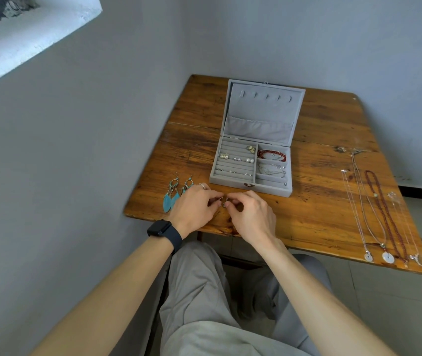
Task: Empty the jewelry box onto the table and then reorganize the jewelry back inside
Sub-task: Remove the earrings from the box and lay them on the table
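Observation:
A grey velvet jewelry box (271, 190) stands open on the wooden table (320, 206), its lid (263, 111) leaning back. Its left ring rolls hold small earrings and studs (235, 158). On its right side lie a red bead bracelet (271, 155) and a silver chain (272, 170). Just in front of the box, my left hand (194, 209) and my right hand (252, 214) meet, and both pinch a small dark metal piece of jewelry (224, 201) between their fingertips. A silver ring (201, 186) lies beside my left hand.
Two turquoise feather earrings (175, 194) lie left of my left hand near the table's edge. Several long necklaces (379, 214) are stretched out along the table's right side, with round pendants (387, 257) near the front edge. Grey walls close in behind and to the left.

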`<state>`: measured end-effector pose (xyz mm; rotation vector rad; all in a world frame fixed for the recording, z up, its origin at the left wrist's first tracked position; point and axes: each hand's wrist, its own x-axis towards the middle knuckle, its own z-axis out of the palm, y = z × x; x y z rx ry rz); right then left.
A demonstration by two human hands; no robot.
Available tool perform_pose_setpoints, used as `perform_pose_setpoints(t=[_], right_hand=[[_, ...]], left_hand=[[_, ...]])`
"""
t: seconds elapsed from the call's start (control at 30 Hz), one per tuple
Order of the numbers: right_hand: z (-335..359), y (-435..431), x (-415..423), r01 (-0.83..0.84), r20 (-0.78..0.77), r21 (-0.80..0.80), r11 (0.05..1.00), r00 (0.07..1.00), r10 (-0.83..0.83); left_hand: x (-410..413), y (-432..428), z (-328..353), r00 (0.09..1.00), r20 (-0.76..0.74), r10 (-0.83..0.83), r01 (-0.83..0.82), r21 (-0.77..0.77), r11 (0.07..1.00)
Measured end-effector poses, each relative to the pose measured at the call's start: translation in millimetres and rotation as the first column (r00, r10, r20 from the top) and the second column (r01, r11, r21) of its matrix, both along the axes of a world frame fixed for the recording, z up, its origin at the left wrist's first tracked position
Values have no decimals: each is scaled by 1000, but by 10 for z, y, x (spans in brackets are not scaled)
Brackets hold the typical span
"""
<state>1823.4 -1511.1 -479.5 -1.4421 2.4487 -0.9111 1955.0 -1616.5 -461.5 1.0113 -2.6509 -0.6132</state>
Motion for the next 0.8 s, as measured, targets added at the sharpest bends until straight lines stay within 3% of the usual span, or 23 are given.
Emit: perform_pose_setpoints(t=[0.63,0.8], right_hand=[[12,71,-54,-40,80,-74,996,996,46],[153,142,-181,-109,82,-132,985,989,121]], left_hand=[[11,-5,59,999,-45,12,-10,42,999],[5,-43,167,996,-75,45,-50,-53,997]])
